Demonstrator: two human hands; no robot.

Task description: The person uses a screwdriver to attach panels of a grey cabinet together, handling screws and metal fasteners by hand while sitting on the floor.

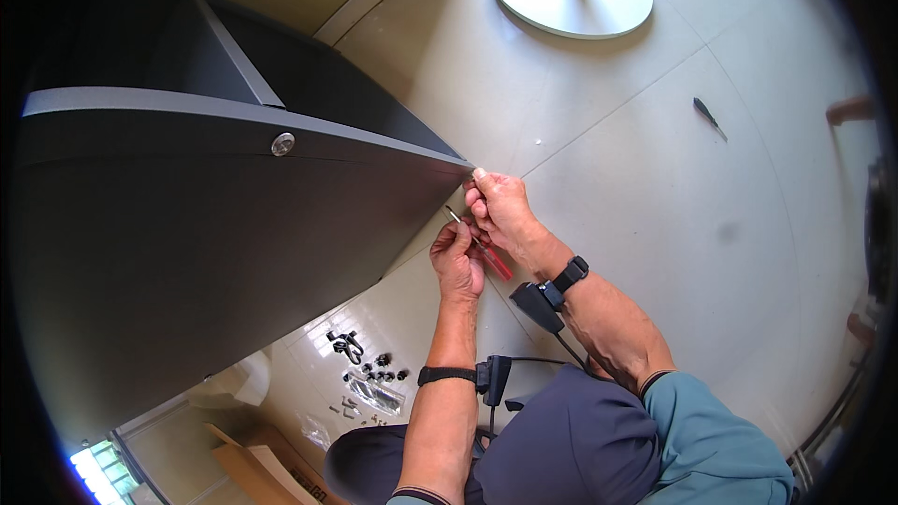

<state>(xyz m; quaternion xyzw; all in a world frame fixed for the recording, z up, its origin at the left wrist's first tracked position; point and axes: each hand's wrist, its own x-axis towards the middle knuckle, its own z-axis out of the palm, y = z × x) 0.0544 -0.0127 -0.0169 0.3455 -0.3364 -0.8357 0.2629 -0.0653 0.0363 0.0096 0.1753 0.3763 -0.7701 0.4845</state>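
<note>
My left hand (456, 266) is closed round a screwdriver (497, 264) with a red handle. Its thin metal shaft points up and left, beside the side panel of a dark grey cabinet (224, 234). Just above, my right hand (502, 209) has its thumb and curled fingers pinched at the cabinet's near right corner. Any small part between those fingers is hidden. On the panel, close to the light grey edge strip (365, 136), sits a round metal lock (282, 144).
Black casters or knobs (382, 369), a clear plastic bag (376, 396) and small metal fittings (348, 409) lie on the tiles left of my left forearm. An open cardboard box (257, 468) stands nearby. A dark screwdriver (709, 118) lies far right; a round white base (572, 0) stands behind.
</note>
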